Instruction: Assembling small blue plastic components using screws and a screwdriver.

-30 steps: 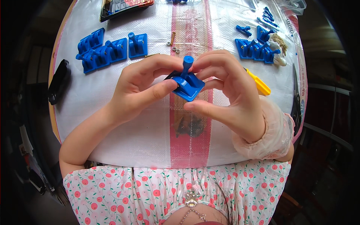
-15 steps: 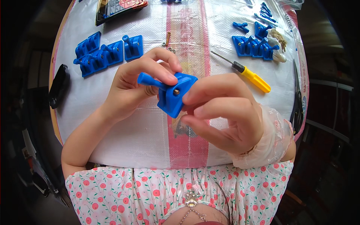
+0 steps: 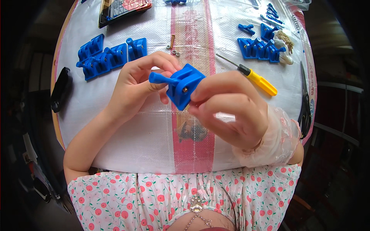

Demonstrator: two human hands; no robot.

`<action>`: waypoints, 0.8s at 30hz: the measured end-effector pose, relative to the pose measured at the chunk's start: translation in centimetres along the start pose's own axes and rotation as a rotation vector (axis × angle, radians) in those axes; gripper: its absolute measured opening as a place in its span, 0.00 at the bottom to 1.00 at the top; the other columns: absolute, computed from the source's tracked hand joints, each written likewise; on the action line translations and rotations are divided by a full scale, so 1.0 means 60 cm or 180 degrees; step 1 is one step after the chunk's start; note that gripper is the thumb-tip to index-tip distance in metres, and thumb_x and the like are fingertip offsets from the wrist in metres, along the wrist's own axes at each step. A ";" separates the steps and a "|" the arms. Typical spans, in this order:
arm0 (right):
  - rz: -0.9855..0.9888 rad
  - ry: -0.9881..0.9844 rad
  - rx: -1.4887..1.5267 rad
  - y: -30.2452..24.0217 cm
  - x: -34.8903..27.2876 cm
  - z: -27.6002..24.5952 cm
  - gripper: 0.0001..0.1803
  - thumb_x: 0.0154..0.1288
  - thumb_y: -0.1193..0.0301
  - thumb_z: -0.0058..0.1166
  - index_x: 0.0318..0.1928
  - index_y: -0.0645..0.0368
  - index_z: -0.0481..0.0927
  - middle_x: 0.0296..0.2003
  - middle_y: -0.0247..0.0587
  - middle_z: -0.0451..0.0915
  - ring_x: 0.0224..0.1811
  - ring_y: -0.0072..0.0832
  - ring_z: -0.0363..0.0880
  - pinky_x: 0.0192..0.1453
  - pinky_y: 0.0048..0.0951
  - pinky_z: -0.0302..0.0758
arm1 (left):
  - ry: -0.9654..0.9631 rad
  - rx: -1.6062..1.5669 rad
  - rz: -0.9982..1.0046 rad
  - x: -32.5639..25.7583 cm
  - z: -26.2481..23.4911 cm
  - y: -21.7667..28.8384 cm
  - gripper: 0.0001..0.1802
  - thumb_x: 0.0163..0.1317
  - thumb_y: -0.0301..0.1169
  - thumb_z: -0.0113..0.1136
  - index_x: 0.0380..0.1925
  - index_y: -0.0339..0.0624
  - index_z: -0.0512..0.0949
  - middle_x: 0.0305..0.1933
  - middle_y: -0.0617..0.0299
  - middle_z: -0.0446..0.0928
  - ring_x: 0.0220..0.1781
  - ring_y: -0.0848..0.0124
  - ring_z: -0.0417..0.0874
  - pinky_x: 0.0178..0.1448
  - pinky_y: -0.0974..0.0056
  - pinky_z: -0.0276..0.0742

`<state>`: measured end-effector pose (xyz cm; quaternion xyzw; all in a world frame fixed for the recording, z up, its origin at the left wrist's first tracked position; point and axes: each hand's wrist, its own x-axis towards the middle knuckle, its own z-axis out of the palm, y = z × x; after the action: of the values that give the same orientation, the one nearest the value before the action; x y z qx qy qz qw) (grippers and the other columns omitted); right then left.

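Note:
A blue plastic bracket (image 3: 187, 79) with a jutting lever is held up over the middle of the table. A brass-coloured bolt (image 3: 185, 89) shows in the side of its raised lugs. My left hand (image 3: 135, 79) is closed on it from the left, thumb by the lever (image 3: 160, 79) and fingers partly hidden behind the plate. On the opposite side my right hand (image 3: 235, 107) pinches the plate's right edge between thumb and fingers. A yellow-handled screwdriver (image 3: 262, 82) lies to the right, beyond my right hand.
Similar blue brackets stand in a group at left (image 3: 96, 63) and another at right (image 3: 256, 49). A loose bolt (image 3: 172, 40) and small nuts (image 3: 177, 53) lie beyond my hands. Black scissors (image 3: 305, 104) rest at the right edge, a black case (image 3: 61, 89) at the left.
The bracket has moved slightly away from me and tilted, its lever now lying flatter. My left fingers have shifted from its top to behind it, and my right hand still pinches the edge.

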<state>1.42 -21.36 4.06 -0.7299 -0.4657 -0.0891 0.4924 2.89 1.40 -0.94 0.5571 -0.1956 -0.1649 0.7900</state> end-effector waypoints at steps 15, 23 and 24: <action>0.0176 0.0094 0.0139 0.029 0.002 0.007 0.12 0.55 0.85 0.60 0.40 0.64 0.76 0.33 0.42 0.74 0.29 0.28 0.79 0.34 0.23 0.75 | 0.0401 0.0893 0.0347 -0.004 0.032 0.010 0.12 0.53 0.18 0.66 0.38 0.32 0.77 0.50 0.53 0.75 0.46 0.72 0.81 0.47 0.70 0.83; 0.1037 0.0764 0.0420 -0.005 0.031 -0.041 0.09 0.58 0.87 0.56 0.39 0.68 0.75 0.33 0.38 0.79 0.31 0.16 0.79 0.32 0.15 0.73 | -0.0445 0.1666 0.0181 -0.005 0.035 0.018 0.09 0.52 0.17 0.66 0.34 0.33 0.77 0.45 0.55 0.77 0.45 0.73 0.80 0.48 0.71 0.80; 0.1409 0.0754 0.0411 -0.008 0.041 -0.045 0.06 0.60 0.83 0.55 0.39 0.66 0.76 0.30 0.38 0.79 0.29 0.18 0.79 0.30 0.17 0.73 | -0.0500 0.1825 0.0256 -0.005 0.036 0.015 0.09 0.52 0.18 0.66 0.34 0.34 0.77 0.45 0.55 0.77 0.44 0.73 0.81 0.46 0.71 0.81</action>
<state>3.30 -22.03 7.18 -0.7655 -0.2385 -0.0341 0.5966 1.64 0.09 0.54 0.7349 -0.3166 -0.1140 0.5888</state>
